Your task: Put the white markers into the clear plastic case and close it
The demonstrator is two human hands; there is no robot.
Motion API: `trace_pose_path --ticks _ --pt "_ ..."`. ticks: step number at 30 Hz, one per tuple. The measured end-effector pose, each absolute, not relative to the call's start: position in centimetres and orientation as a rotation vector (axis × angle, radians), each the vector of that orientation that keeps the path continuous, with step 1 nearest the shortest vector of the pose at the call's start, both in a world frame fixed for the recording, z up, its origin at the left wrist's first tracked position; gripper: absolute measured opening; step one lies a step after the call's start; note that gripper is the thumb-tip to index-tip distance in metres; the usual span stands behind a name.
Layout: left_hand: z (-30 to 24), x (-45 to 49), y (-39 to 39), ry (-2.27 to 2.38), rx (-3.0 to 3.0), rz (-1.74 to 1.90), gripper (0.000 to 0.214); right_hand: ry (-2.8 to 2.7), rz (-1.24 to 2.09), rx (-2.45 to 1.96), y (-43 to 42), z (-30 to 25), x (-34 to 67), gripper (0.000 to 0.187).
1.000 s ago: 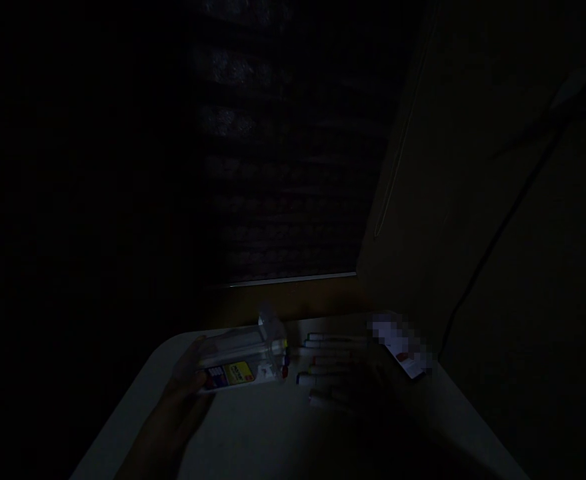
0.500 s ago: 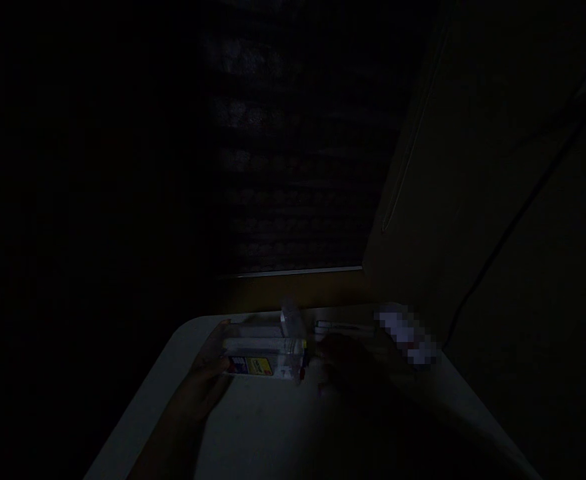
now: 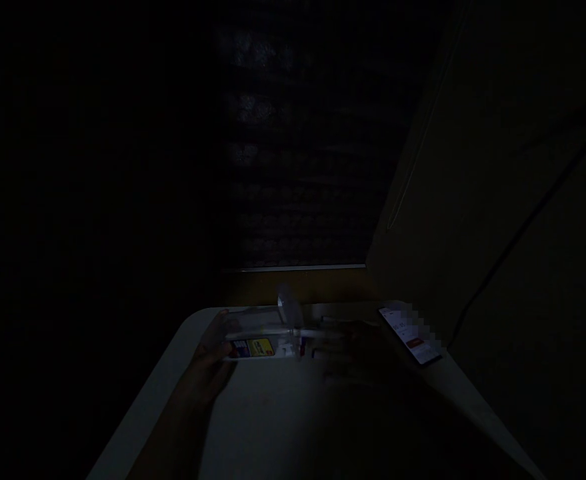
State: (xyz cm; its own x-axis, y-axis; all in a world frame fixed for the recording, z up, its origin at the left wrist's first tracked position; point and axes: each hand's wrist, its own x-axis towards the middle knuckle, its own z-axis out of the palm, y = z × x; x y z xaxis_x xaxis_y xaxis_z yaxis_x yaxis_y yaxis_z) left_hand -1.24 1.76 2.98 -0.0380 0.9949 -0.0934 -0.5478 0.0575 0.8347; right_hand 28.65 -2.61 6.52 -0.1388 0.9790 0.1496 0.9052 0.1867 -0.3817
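The scene is very dark. My left hand (image 3: 213, 357) grips the left end of a clear plastic marker case (image 3: 260, 339) with a yellow and blue label, lying on a white table (image 3: 273, 420). The case's flap stands up at its right end. My right hand (image 3: 353, 350) is a dim shape just right of the case's open end, over several markers (image 3: 323, 348) lying on the table. Whether its fingers hold a marker is too dark to make out.
A phone (image 3: 410, 333) with a lit screen lies at the table's far right edge. A wall with a dark cable rises on the right. A dark blind with a pale bottom rail (image 3: 297, 268) hangs behind the table.
The case has shifted right and farther away with my left hand. My right hand has moved from the spread markers toward the case's open end, and fewer markers show on the table.
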Motion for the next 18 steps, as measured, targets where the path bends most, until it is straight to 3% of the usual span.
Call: trace_pose_path --ticks 12,18 --pt "2.7 -1.2 2.0 0.891 0.743 1.483 0.082 -2.029 0.079 -2.284 -3.8 3.6 36.0 0.043" --pt "3.3 -0.8 1.5 0.856 0.707 1.437 0.091 -2.051 0.068 -2.309 -3.0 3.1 36.2 0.026"
